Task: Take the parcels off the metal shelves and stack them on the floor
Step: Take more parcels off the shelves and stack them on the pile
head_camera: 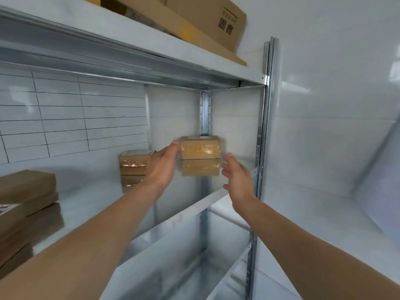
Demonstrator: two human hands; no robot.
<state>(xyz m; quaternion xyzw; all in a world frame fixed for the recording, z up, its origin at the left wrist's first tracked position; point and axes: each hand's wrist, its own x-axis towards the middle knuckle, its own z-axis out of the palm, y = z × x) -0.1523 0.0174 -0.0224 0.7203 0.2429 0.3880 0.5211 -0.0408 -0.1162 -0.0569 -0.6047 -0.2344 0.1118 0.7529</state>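
Note:
A small brown taped parcel (200,148) sits at the back right corner of the glossy middle metal shelf (86,204), mirrored in the shelf surface. My left hand (165,165) reaches in with straight fingers, its tips at the parcel's left side. My right hand (237,176) is open, a little short of the parcel's right side and not touching it. A second taped parcel (135,162) stands to the left, partly behind my left wrist. Stacked brown parcels (26,204) lie at the shelf's near left.
A large cardboard box (194,20) lies on the top shelf. Metal uprights (265,126) frame the right side, close to a white wall (335,126). A lower shelf (173,267) shows below. The back wall is tiled.

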